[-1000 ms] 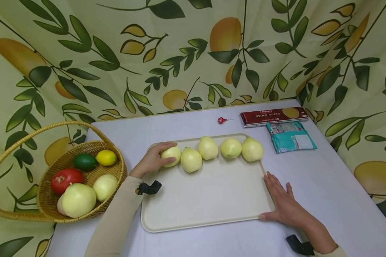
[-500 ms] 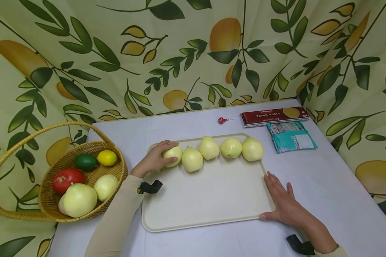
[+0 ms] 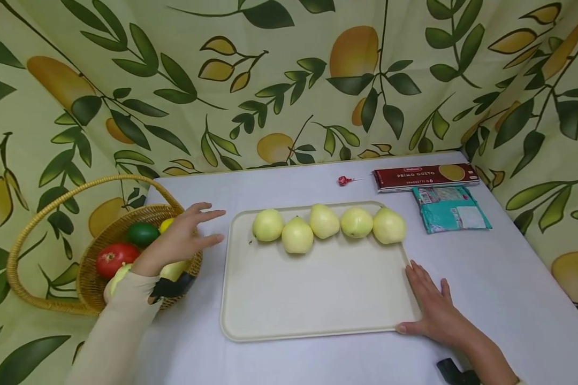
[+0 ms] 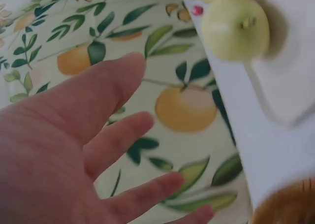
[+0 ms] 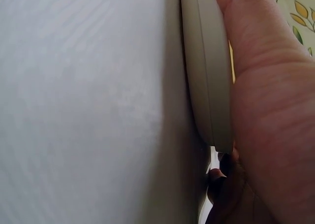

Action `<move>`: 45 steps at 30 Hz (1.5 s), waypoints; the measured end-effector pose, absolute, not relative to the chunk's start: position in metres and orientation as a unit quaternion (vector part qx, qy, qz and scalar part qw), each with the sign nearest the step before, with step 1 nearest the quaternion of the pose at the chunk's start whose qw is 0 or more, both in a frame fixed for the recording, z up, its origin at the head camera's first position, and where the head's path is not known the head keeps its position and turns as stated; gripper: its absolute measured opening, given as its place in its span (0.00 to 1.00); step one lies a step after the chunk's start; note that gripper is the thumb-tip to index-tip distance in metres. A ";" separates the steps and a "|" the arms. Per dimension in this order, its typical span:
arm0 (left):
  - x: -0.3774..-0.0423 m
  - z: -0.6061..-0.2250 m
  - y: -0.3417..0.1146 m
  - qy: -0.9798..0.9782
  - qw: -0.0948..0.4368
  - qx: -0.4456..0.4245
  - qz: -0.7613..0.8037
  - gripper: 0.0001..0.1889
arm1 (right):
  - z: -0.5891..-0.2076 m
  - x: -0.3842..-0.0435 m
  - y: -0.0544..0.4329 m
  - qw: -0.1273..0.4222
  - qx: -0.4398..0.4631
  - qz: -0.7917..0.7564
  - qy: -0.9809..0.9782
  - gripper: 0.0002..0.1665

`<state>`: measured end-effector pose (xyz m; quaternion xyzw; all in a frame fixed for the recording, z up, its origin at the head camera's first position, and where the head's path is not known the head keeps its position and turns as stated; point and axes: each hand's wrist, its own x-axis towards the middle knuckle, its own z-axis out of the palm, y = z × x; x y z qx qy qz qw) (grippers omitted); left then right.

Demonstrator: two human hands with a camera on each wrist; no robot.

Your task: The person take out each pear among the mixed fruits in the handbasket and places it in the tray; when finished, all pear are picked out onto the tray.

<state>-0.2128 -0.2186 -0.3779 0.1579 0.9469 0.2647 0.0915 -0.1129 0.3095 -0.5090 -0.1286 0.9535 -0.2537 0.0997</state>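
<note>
In the head view, taking the middle of the tray [image 3: 318, 291] as your clock centre, the five pale green fruits [image 3: 297, 236] stand along its far side, in an uneven arc from 10 to 2 o'clock. Your left hand [image 3: 179, 240] is past the tray's edge toward 10 o'clock, fingers spread and holding nothing, over the basket [image 3: 88, 278] at 9. Behind your wrist, the basket's red fruit [image 3: 117, 259], dark green fruit [image 3: 142, 234] and yellow fruit [image 3: 165, 225] show, with pale ones partly covered. Your right hand [image 3: 431, 309] lies between 3 and 4 o'clock, extended fingers touching the tray's side and thumb at the near corner. At 2 o'clock, beyond the tray, are the spaghetti pack [image 3: 426, 178] and teal packet [image 3: 450, 209].

The left wrist view confirms that your palm is empty; a pale fruit is between 1 and 2 o'clock, basket rim at 4.

In the right wrist view, the tray's wall runs along your palm at 3 o'clock; how firmly you press, you cannot tell.

Expect each fruit to be firm, moderately heavy, smooth enough to roll and easily bruised: cup it around its widest part. The tray looks stiff and light; steady it by its rim.
</note>
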 end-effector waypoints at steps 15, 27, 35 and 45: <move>-0.172 -0.379 -0.324 0.961 0.252 0.088 0.073 0.39 | -0.507 -0.113 0.306 0.107 -0.122 -0.260 0.952 0.79; -0.170 -0.372 -0.314 0.954 0.265 0.083 0.112 0.34 | -0.504 -0.114 0.304 0.121 -0.108 -0.254 0.954 0.80; -0.168 -0.374 -0.310 0.961 0.237 0.079 0.119 0.23 | -0.504 -0.111 0.303 0.122 -0.102 -0.251 0.955 0.80; -0.162 -0.379 -0.308 0.970 0.179 0.077 0.144 0.24 | -0.505 -0.111 0.305 0.117 -0.106 -0.247 0.956 0.80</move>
